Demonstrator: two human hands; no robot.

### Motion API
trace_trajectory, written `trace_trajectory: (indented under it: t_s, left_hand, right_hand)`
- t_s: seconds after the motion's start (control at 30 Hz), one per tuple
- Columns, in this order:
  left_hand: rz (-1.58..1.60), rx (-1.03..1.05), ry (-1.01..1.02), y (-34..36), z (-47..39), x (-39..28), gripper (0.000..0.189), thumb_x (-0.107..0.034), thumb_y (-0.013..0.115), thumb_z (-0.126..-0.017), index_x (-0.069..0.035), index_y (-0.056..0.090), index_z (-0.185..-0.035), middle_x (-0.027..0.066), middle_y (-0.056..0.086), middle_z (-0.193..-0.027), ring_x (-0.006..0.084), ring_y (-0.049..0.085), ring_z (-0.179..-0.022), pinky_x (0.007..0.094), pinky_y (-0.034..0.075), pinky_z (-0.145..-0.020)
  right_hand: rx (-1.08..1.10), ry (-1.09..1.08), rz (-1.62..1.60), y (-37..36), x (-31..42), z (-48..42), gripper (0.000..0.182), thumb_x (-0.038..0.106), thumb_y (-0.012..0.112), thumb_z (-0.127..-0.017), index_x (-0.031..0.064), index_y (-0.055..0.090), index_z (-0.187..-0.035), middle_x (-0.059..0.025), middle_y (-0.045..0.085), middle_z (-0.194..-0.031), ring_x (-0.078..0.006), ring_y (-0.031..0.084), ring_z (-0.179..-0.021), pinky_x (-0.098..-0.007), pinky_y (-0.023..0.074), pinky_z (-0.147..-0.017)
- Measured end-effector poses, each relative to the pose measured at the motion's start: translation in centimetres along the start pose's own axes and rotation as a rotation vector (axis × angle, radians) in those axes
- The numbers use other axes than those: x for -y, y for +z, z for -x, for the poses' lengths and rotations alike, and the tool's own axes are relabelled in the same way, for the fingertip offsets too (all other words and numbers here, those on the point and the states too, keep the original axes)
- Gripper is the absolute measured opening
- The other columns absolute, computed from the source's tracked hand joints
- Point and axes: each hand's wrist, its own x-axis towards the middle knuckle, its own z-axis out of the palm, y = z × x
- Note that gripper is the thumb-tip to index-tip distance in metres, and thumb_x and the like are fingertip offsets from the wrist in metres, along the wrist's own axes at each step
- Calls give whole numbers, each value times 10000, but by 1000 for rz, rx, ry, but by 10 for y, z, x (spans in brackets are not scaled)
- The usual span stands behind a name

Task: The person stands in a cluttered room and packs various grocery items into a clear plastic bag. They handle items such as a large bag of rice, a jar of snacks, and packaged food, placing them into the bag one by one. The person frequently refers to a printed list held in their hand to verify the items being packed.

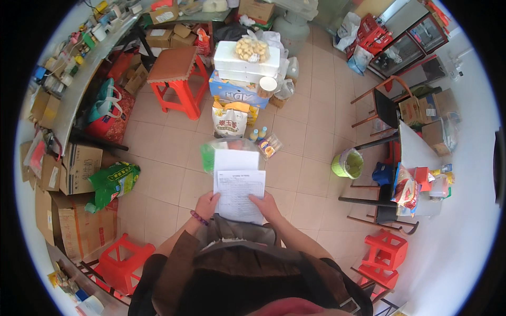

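Observation:
Between my hands are printed paper sheets [241,199], with a blank white sheet [236,159] sticking out behind them. My left hand [206,205], with a beaded bracelet at the wrist, grips the left edge. The right edge is held by my right hand [265,205], its thumb on top of the print. Just beyond the papers lie a clear plastic bag with something green [207,157], small bottles [258,133] and a packet of snacks [270,146]. A white printed bag [230,121] stands behind them, in front of a blue carton [238,92] and a white foam box [226,59].
A red stool with a brown seat [174,65] stands at the upper left, and a green bin [348,164] on the tiled floor at right. Cardboard boxes [83,170] and a green bag [114,183] line the left. A table [419,148] and chairs stand at the right wall.

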Motion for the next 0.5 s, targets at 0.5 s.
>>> trace_trajectory:
  t_s: [0.5]
  left_hand:
    - [-35, -572, -76, -103, 105, -27, 277, -214, 488, -914, 20, 596, -1013, 185, 653, -827, 246, 640, -741, 363, 477, -650]
  right_hand:
    - [-120, -229, 161, -5, 60, 45, 303, 174, 581, -837, -46, 592, -1044, -161, 662, -948, -224, 631, -863, -337, 478, -764]
